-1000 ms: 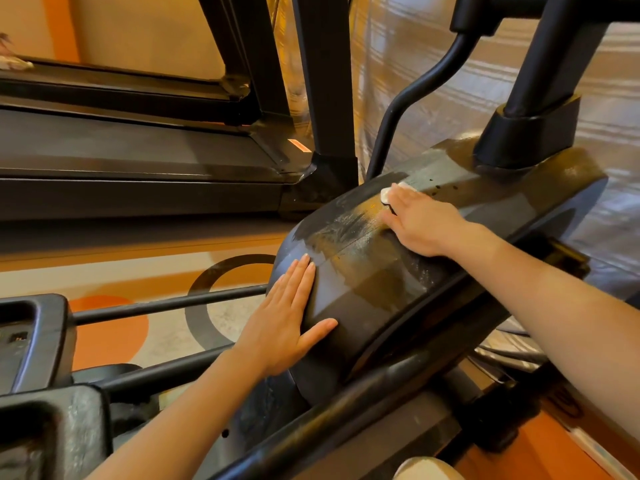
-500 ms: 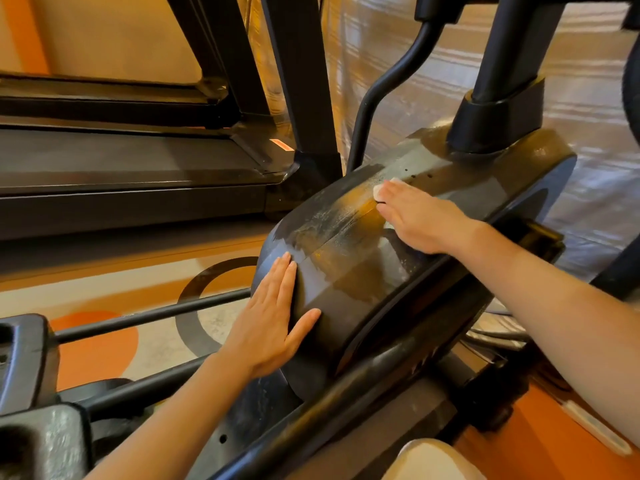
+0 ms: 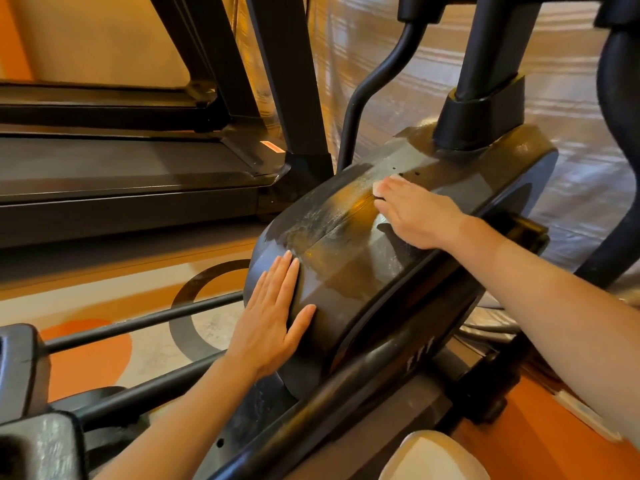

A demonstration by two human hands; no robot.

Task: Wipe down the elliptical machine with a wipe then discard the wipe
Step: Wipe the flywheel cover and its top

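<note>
The elliptical's black rounded flywheel housing [image 3: 349, 271] fills the middle of the view, its top streaked with wet smears. My right hand [image 3: 415, 213] lies flat on the top of the housing and presses a small white wipe [image 3: 379, 187] under the fingertips; only an edge of the wipe shows. My left hand [image 3: 273, 320] rests flat with straight fingers on the housing's left front curve, thumb spread to the right.
A black treadmill [image 3: 121, 174] stands to the left. Elliptical rails [image 3: 145, 317] and foot pedals [image 3: 24, 368] sit at lower left. The upright post [image 3: 485, 81] and curved arm bars [image 3: 377, 74] rise behind the housing. The floor is orange and patterned [image 3: 86, 355].
My right hand with the wipe has slid slightly up along the housing's top. The left hand has stayed in place on the front curve. The camera has shifted a little.
</note>
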